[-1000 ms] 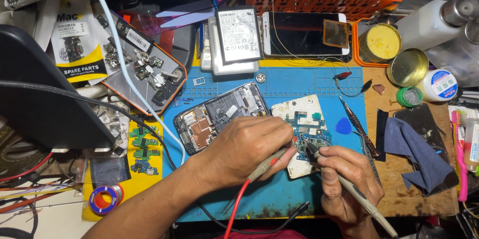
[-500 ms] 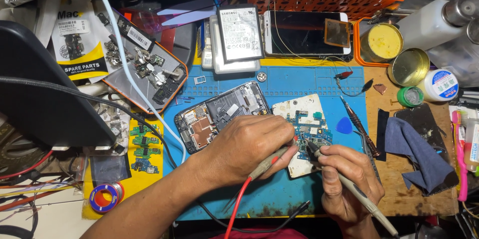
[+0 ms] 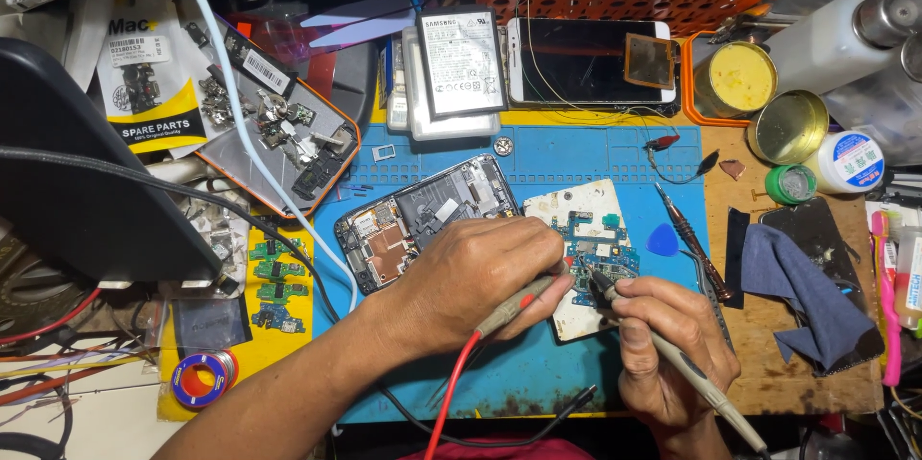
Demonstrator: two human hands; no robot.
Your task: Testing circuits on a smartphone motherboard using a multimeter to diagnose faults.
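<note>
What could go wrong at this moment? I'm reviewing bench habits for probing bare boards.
The left hand and right hand hold both probe tips close together on the small circuit board; a slip could bridge neighbouring contacts. The board rests loose on a white slab, so pressure may shift it. The red lead trails under the wrist and could snag, tugging the probe.

a phone repair workshop: a blue repair mat (image 3: 538, 383) on a cluttered bench, an opened phone (image 3: 423, 220), loose circuit boards (image 3: 274, 278), a solder spool (image 3: 204, 378), flux tins (image 3: 735, 78) and a precision screwdriver (image 3: 693, 241).
</note>
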